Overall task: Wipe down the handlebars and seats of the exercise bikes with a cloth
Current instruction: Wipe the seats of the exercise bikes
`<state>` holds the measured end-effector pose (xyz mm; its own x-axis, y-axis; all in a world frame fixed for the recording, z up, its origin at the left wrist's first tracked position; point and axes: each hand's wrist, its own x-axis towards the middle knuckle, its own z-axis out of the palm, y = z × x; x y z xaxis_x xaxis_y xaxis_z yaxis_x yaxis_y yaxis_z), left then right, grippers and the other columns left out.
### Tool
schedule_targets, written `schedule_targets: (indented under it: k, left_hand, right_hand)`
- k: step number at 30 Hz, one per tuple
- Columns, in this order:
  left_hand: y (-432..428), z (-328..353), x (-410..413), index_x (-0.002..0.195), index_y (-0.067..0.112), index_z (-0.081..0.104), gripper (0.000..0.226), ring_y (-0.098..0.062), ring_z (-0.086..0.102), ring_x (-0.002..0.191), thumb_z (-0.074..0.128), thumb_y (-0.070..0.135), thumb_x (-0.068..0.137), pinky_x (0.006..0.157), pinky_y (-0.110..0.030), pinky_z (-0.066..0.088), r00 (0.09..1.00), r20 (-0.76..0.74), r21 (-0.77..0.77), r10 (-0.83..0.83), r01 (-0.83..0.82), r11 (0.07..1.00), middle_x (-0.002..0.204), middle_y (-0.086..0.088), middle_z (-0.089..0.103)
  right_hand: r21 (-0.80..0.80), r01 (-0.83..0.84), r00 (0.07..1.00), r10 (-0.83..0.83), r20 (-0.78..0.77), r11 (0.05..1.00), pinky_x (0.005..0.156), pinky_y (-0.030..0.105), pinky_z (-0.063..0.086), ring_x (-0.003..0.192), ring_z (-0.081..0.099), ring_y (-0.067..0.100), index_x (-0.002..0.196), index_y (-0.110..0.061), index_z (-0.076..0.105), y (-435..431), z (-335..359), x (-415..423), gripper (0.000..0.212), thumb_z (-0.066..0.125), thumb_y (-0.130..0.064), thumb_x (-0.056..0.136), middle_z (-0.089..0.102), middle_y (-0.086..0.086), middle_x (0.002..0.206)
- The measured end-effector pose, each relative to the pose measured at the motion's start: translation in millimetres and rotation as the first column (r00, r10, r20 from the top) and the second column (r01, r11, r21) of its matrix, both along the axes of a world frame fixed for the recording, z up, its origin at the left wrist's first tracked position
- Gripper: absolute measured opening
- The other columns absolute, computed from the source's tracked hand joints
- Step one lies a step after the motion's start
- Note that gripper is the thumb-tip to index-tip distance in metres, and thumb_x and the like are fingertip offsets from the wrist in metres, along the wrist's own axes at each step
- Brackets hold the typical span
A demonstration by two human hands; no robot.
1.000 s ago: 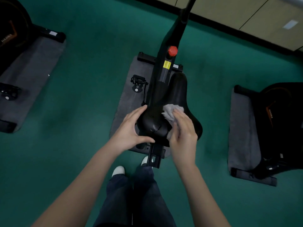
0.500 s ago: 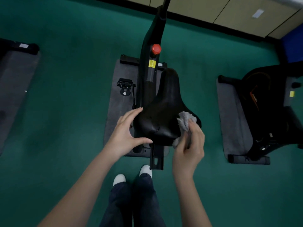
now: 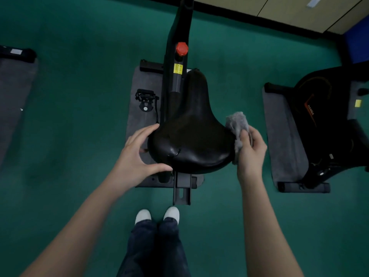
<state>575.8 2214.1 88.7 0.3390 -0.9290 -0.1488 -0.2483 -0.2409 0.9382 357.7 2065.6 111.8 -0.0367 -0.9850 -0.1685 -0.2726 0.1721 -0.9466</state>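
Green, short-pile carpet (image 3: 69, 96) covered the floor, with a grey felt-like mat (image 3: 12, 92) at far left. My left hand (image 3: 137, 156) lay spread against the left flank of the seat (image 3: 191, 136), thumb along its rear edge. That saddle was black, smooth and faintly glossy, broad at the back and tapering to a narrow nose. My right hand (image 3: 250, 154) pinched a crumpled grey cloth (image 3: 237, 124) against the seat's right edge. Further right stood another black bike (image 3: 327, 120) on its own mat.
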Motion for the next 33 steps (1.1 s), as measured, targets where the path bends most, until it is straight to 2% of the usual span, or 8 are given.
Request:
schedule_targets:
  k: [2, 4, 7, 12, 15, 20, 25, 33]
  left_hand:
    - [0.0, 0.5, -0.6, 0.136, 0.044, 0.04, 0.099, -0.004, 0.035, 0.133, 0.081, 0.059, 0.046, 0.108, -0.048, 0.038, 1.0, -0.004, 0.001, 0.008, -0.008, 1.0, 0.137, 0.028, 0.038]
    - [-0.1, 0.9, -1.1, 0.136, 0.043, 0.041, 0.099, -0.004, 0.035, 0.133, 0.081, 0.056, 0.047, 0.108, -0.048, 0.037, 1.0, -0.009, -0.003, 0.013, -0.013, 1.0, 0.137, 0.026, 0.039]
    - [-0.8, 2.6, -1.8, 0.135, 0.041, 0.043, 0.098, -0.003, 0.037, 0.132, 0.084, 0.05, 0.047, 0.108, -0.047, 0.038, 0.999, -0.036, -0.002, 0.021, -0.021, 1.0, 0.137, 0.023, 0.042]
    - [-1.6, 6.8, -1.6, 0.132, 0.043, 0.044, 0.096, 0.003, 0.04, 0.128, 0.084, 0.049, 0.045, 0.106, -0.044, 0.041, 0.998, -0.051, 0.002, 0.03, -0.03, 1.0, 0.134, 0.028, 0.043]
    - [-0.9, 6.9, -3.1, 0.131, 0.045, 0.044, 0.095, 0.003, 0.04, 0.127, 0.084, 0.051, 0.045, 0.107, -0.046, 0.04, 0.998, -0.045, -0.003, 0.035, -0.035, 0.999, 0.133, 0.028, 0.044]
    - [0.1, 4.3, -2.6, 0.132, 0.049, 0.042, 0.097, 0.002, 0.038, 0.129, 0.085, 0.06, 0.046, 0.107, -0.046, 0.04, 0.999, -0.025, -0.009, 0.026, -0.027, 1.0, 0.133, 0.031, 0.041]
    - [-0.3, -0.1, 3.0, 0.133, 0.048, 0.041, 0.097, -0.006, 0.037, 0.131, 0.082, 0.061, 0.047, 0.105, -0.046, 0.042, 1.0, 0.005, -0.016, -0.012, 0.012, 1.0, 0.133, 0.026, 0.041]
    - [-1.7, 2.8, 23.9, 0.134, 0.039, 0.044, 0.09, -0.007, 0.043, 0.126, 0.079, 0.053, 0.053, 0.104, -0.044, 0.041, 0.987, 0.07, -0.064, -0.141, 0.146, 0.987, 0.13, 0.018, 0.046]
  right_hand:
    - [0.156, 0.021, 0.978, -0.052, 0.203, 0.988, 0.087, 0.04, 0.049, 0.092, 0.062, 0.022, 0.103, -0.007, 0.064, -4.6, -3.1, -0.7, 0.021, 0.044, -0.009, 0.099, 0.066, 0.01, 0.097]
    - [0.199, 0.073, 0.947, -0.13, 0.293, 0.977, 0.091, 0.04, 0.048, 0.096, 0.062, 0.022, 0.099, -0.013, 0.065, 3.2, -5.7, 1.1, 0.022, 0.043, -0.009, 0.099, 0.067, 0.009, 0.1]
    - [0.122, 0.225, 0.935, -0.25, 0.251, 0.967, 0.093, 0.04, 0.049, 0.1, 0.062, 0.019, 0.103, -0.02, 0.063, 28.8, -10.0, 7.7, 0.023, 0.041, -0.013, 0.1, 0.065, 0.005, 0.105]
    - [-0.027, 0.411, 0.904, -0.403, 0.14, 0.911, 0.093, 0.018, 0.045, 0.112, 0.057, 0.003, 0.125, -0.017, 0.052, 74.3, -12.7, 28.9, 0.027, 0.038, -0.015, 0.101, 0.06, -0.005, 0.122]
    - [-0.035, 0.457, 0.886, -0.451, 0.111, 0.889, 0.099, 0.017, 0.042, 0.121, 0.052, 0.011, 0.135, -0.012, 0.046, 89.0, -13.3, 40.2, 0.034, 0.038, -0.016, 0.102, 0.053, 0.002, 0.133]
    - [-0.086, 0.502, 0.864, -0.495, 0.092, 0.861, 0.103, 0.024, 0.04, 0.124, 0.05, 0.016, 0.136, -0.007, 0.045, 98.7, -11.9, 50.5, 0.036, 0.04, -0.014, 0.101, 0.05, 0.009, 0.137]
    - [-0.124, 0.562, 0.827, -0.559, 0.057, 0.818, 0.098, 0.014, 0.041, 0.12, 0.051, 0.012, 0.133, -0.009, 0.048, 101.5, -10.2, 58.7, 0.033, 0.041, -0.014, 0.101, 0.053, 0.007, 0.134]
    - [-0.135, 0.755, 0.656, -0.742, 0.137, 0.642, 0.09, 0.007, 0.04, 0.115, 0.053, 0.007, 0.131, -0.011, 0.052, 109.5, -9.4, 92.0, 0.033, 0.041, -0.013, 0.1, 0.055, 0.004, 0.132]
